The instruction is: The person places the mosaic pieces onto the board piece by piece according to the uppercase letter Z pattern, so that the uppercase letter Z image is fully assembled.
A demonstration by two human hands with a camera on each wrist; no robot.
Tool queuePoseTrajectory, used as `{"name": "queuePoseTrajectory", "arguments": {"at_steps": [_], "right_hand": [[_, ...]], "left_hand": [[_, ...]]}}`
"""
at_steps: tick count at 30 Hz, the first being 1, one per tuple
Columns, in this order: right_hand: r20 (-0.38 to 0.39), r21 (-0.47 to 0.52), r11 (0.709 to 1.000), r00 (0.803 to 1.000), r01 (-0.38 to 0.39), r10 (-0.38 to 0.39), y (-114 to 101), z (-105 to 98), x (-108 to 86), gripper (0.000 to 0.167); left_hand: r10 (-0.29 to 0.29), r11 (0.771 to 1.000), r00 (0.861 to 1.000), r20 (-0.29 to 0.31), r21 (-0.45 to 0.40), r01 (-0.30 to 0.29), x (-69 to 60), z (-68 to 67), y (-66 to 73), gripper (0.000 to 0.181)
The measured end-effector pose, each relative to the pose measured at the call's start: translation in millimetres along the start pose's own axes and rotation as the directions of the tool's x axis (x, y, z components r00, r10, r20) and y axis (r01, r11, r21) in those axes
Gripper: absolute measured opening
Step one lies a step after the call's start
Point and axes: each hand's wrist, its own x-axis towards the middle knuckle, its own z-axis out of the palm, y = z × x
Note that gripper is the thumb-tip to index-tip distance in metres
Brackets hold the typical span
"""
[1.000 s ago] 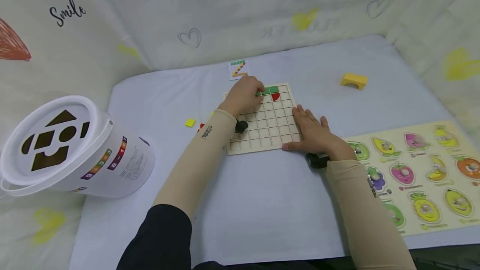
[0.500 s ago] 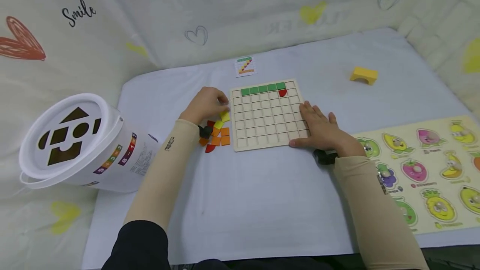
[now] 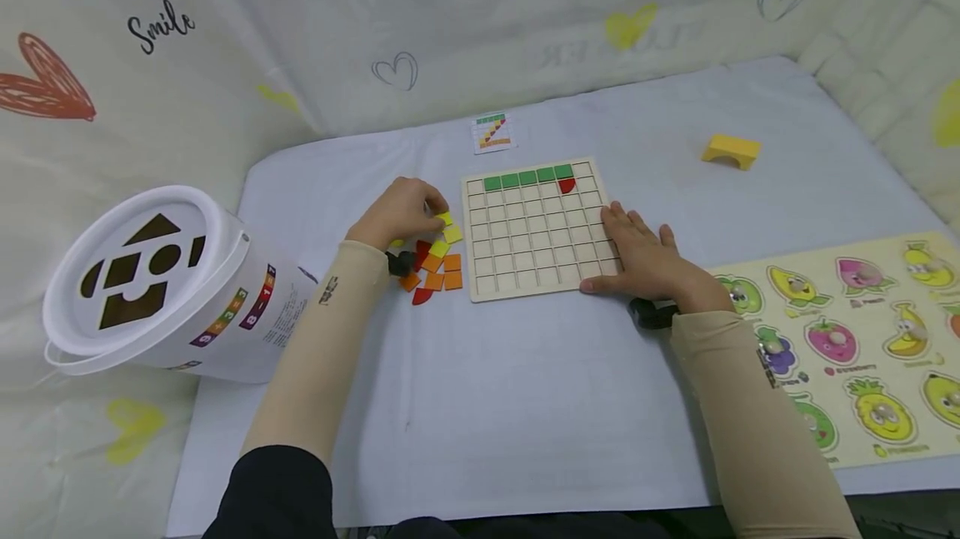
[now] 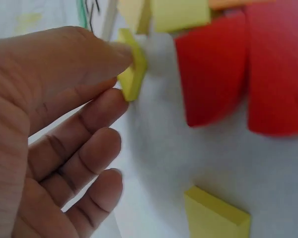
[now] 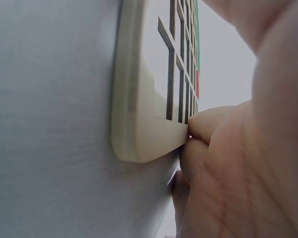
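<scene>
Nr board (image 3: 522, 249), L hand (image 3: 401, 210) pinches yel. tile (image 4: 137, 72).

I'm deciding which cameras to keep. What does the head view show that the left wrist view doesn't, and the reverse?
Only head: the white bucket, the arched yellow block, the fruit puzzle board and the right grip.
Only left wrist: the palm side of the left grip, its thumb across the held yellow tile.
Both: the left grip, red pieces and loose yellow tiles.
</scene>
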Motion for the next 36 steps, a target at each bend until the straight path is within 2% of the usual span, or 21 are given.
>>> {"name": "queuePoseTrajectory", "arguments": {"at_steps": [4, 9, 16, 19, 23, 29, 36], "right_hand": [[-0.007, 0.002, 1.0, 1.0, -0.001, 0.001, 1.7, -0.2, 0.6, 0.13], [-0.018, 0.004, 1.0, 1.0, -0.005, 0.005, 3.6, -0.7, 2.5, 0.13], [-0.017, 0.011, 1.0, 1.0, -0.007, 0.007, 3.3, 0.5, 2.3, 0.129], [-0.01, 0.015, 1.0, 1.0, -0.008, 0.008, 1.3, 1.1, 1.9, 0.129], [-0.007, 0.007, 1.0, 1.0, -0.013, 0.013, 0.2, 2.6, 1.8, 0.128], [-0.013, 0.006, 1.0, 1.0, -0.016, 0.016, 1.1, 4.4, 1.2, 0.129], [-0.021, 0.012, 1.0, 1.0, -0.021, 0.021, 2.5, 4.2, 1.5, 0.129]], "left_hand": [[-0.007, 0.999, 1.0, -0.017, 0.034, 0.007, 1.7, 0.9, 0.2, 0.037], [0.032, 0.995, 0.998, -0.048, 0.098, -0.027, 3.1, 2.5, 1.7, 0.039], [0.047, 0.996, 0.995, -0.089, 0.074, -0.04, 5.1, 4.7, 5.2, 0.037], [0.066, 0.996, 0.992, -0.106, 0.068, -0.06, 7.9, 7.9, 10.7, 0.037], [0.141, 0.988, 0.981, -0.131, 0.075, -0.132, 15.9, 14.2, 24.4, 0.035], [0.26, 0.965, 0.952, -0.163, 0.088, -0.248, 35.1, 24.2, 53.2, 0.031], [0.3, 0.953, 0.939, -0.17, 0.083, -0.29, 57.3, 34.1, 91.2, 0.03]]}}
